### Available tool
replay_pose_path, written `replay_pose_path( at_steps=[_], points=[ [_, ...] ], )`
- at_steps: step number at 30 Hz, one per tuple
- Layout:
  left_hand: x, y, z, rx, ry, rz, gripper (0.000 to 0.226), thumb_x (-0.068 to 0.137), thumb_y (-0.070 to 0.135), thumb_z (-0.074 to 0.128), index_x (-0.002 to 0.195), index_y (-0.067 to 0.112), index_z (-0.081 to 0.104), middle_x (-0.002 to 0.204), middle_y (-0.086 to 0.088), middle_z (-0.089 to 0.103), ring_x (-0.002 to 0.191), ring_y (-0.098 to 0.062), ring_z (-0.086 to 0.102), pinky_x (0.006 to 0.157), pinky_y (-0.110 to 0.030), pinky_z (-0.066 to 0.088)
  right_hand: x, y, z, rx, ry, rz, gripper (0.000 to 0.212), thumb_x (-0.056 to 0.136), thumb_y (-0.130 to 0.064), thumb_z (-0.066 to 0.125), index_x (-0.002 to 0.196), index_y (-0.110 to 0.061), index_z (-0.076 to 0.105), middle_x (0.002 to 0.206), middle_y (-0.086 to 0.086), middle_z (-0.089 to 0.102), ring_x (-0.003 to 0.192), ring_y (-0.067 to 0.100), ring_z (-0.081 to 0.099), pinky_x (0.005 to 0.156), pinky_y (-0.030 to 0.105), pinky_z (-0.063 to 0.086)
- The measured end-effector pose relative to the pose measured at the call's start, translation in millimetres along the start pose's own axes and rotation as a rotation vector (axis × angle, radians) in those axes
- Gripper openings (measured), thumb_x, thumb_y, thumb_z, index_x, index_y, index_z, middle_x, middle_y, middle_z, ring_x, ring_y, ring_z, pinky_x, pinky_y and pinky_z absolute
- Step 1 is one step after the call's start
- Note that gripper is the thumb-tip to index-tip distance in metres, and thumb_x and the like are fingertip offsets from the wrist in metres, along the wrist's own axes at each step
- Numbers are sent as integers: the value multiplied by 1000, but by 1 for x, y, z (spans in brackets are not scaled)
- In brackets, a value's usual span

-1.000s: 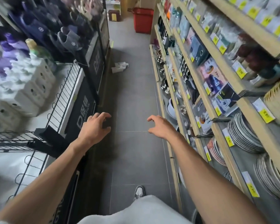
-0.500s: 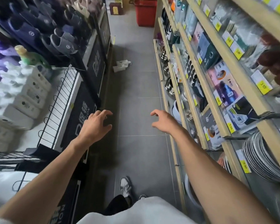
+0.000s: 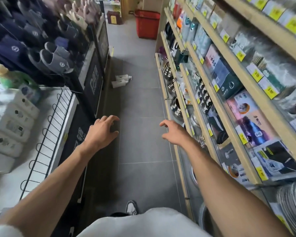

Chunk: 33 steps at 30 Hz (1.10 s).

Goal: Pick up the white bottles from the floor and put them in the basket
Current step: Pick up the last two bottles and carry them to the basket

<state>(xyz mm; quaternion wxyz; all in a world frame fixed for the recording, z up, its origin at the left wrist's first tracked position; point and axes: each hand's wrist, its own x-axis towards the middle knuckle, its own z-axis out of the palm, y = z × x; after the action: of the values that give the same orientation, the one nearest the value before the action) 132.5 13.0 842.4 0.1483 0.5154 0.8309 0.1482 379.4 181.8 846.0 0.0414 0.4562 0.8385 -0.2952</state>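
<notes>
The person has stepped forward down the aisle since the earlier pictures, so the white bottles (image 3: 121, 80) and the red basket (image 3: 147, 24) look bigger and lower in the view, and one shoe (image 3: 131, 207) is now out in front.

The grey floor (image 3: 140, 134) runs up the middle. On the right stands a tall wooden shelf (image 3: 210, 93) full of boxes, with yellow price tags (image 3: 270, 93) along its edges and stacks of plates (image 3: 290, 200) at the bottom. On the left is a rack of dark slippers (image 3: 46, 53) and a white shelf with a black wire rail (image 3: 46, 134). White boxes (image 3: 12, 129) sit on that shelf, and a green bottle (image 3: 12, 77) stands behind them.

The red basket stands on the floor at the far end of the aisle, close to the wooden shelf. The two white bottles lie on their sides on the floor, side by side, by the foot of the slipper rack. They are well apart from the basket and from both hands.

The left hand (image 3: 101, 132) is held out over the floor, empty, with its fingers curled loosely and apart. The right hand (image 3: 173, 134) is held out too, empty, with its fingers loose and spread a little.
</notes>
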Motion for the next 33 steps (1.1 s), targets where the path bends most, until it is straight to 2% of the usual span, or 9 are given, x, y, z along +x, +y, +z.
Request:
replay_pose_path(
  at_steps=[3, 9, 14, 16, 24, 33],
  points=[
    [29, -8, -4, -11, -10, -1, 53, 91, 33, 70, 139, 32, 48, 122, -1, 56, 117, -26, 51, 91, -49, 51, 24, -5, -7, 16, 17, 2, 51, 86, -10, 67, 134, -25, 57, 143, 5, 52, 123, 24, 57, 101, 41, 49],
    [98, -19, -15, -42, 11, -8, 51, 90, 31, 70, 137, 32, 50, 122, -2, 58, 118, -26, 52, 92, -48, 47, 93, -9, -30, 4, 24, 14, 51, 83, -14, 69, 131, -28, 58, 138, 5, 56, 124, 24, 56, 102, 45, 48],
    [150, -27, -24, -10, 16, -46, 51, 89, 33, 71, 136, 34, 49, 121, -1, 57, 116, -25, 53, 89, -46, 49, 160, -15, -45, -28, 2, -27, 51, 84, -16, 68, 132, -29, 58, 140, 1, 55, 122, 23, 57, 92, 31, 46],
    [170, -27, -30, 3, 21, -67, 51, 89, 33, 71, 135, 34, 49, 121, 0, 57, 117, -26, 52, 89, -46, 49, 183, -18, -52, -9, -9, -47, 52, 84, -15, 67, 134, -28, 58, 141, 1, 55, 124, 24, 56, 90, 30, 44],
    [244, -24, -48, 53, 55, -108, 53, 88, 35, 70, 137, 34, 48, 118, -1, 57, 115, -27, 52, 90, -49, 51, 273, -28, -85, 41, -5, -99, 53, 82, -19, 69, 133, -28, 57, 136, 5, 57, 124, 27, 55, 99, 38, 47],
    [323, -38, -42, 69, 14, -149, 57, 89, 35, 71, 140, 33, 46, 132, -5, 48, 123, -30, 45, 95, -47, 47, 357, -38, -98, 74, -23, -99, 53, 79, -21, 70, 130, -30, 57, 134, 5, 56, 124, 26, 55, 100, 46, 49]
  ],
)
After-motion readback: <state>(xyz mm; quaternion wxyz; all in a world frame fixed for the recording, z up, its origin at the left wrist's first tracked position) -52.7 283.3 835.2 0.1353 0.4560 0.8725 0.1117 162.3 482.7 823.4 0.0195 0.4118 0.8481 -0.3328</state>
